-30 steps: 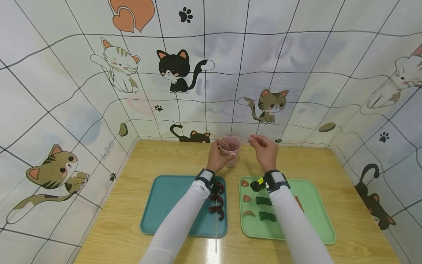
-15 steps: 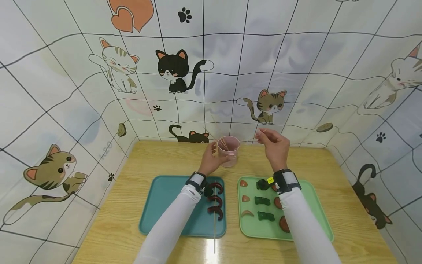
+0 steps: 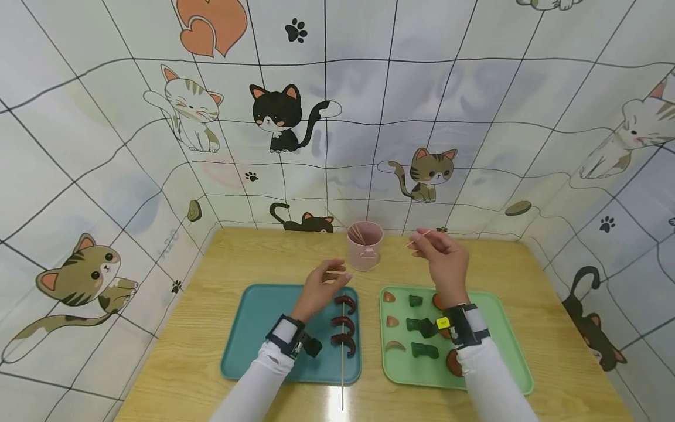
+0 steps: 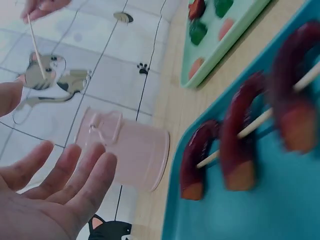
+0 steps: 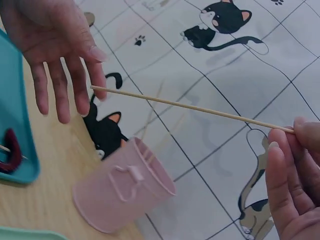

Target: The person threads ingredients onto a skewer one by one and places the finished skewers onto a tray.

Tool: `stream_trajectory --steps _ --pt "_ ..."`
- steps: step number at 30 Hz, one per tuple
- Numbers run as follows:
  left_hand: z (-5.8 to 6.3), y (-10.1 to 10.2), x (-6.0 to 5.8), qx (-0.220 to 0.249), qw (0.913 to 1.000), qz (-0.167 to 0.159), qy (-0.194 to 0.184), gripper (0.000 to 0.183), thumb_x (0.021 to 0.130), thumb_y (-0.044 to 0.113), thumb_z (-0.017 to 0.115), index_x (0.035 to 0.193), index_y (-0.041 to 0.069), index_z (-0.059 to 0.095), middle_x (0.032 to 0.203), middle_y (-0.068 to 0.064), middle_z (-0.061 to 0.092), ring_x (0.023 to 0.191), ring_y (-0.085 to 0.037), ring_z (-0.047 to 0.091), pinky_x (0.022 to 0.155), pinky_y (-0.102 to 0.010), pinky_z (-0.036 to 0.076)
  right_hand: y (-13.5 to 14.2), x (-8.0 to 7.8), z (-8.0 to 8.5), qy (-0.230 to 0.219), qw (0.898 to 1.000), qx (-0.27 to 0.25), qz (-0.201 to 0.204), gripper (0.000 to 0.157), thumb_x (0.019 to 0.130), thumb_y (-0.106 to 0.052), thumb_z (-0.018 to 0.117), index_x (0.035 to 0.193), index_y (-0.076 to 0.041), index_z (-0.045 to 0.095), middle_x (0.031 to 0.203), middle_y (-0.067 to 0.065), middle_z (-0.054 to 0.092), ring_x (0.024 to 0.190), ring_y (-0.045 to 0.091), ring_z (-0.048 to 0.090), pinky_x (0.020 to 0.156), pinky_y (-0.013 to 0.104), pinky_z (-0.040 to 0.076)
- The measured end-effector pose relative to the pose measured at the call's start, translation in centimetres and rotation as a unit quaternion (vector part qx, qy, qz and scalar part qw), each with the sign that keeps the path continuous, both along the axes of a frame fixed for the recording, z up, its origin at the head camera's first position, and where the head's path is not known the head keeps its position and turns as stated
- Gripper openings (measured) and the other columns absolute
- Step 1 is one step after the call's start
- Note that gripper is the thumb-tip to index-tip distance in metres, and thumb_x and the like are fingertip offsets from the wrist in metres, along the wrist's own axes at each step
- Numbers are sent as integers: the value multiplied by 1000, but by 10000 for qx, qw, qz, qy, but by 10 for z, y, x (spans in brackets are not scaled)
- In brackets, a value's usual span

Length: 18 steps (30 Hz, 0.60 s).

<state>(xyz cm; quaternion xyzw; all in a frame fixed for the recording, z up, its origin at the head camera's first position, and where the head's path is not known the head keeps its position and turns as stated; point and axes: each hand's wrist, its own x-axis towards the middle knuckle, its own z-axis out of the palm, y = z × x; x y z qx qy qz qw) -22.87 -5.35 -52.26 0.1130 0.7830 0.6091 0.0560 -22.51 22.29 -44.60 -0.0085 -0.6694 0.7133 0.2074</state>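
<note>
My right hand (image 3: 447, 261) pinches a thin wooden skewer (image 5: 190, 106) near one end, between thumb and fingertips, above the table. In the right wrist view, the skewer's other end points at my left hand (image 3: 319, 287); whether they touch I cannot tell. The left hand holds nothing, its fingers spread and relaxed over the far part of the teal tray (image 3: 253, 334). Beside it stands a pink cup (image 3: 364, 258) with several skewers leaning in it. Dark red curved pieces (image 4: 237, 135), like sausage, are threaded on another skewer (image 3: 343, 372) lying across that tray.
A light green tray (image 3: 506, 346) lies to the right, bearing dark green pieces (image 3: 425, 350), small orange pieces (image 3: 392, 321) and round reddish pieces (image 3: 454, 363), partly behind the right forearm. A cat-patterned sheet (image 3: 358, 140) closes off the wooden table (image 3: 184, 351) at the back and sides.
The left hand has let go of the pink cup and drawn back toward the teal tray. The right hand, pinching the skewer, has moved right, away from the cup.
</note>
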Motion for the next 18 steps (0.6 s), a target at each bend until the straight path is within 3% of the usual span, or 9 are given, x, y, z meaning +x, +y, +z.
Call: stream_trajectory --steps 8,14,18 --pt "2 -7 46 -106 9979 -633 -27 38 102 40 63 134 19 64 126 -6 70 108 -25 72 89 -38 58 -20 35 -30 -691 9957 74 614 33 91 -23 80 114 1 73 94 2 79 81 13 76 74 29 62" --pt "4 -4 69 148 9905 -1307 -407 37 105 32 59 135 11 63 111 -26 72 86 -31 74 76 -45 61 -39 54 -54 -913 9915 -90 921 32 92 -23 78 114 0 73 95 6 79 83 15 77 77 34 62" --pt "2 -3 81 131 9874 -1443 -636 31 106 32 58 127 12 68 101 -28 72 66 -19 67 61 -33 58 -48 64 -65 -1035 9881 -298 1101 34 92 -23 78 114 1 72 97 9 79 85 16 77 79 35 62"
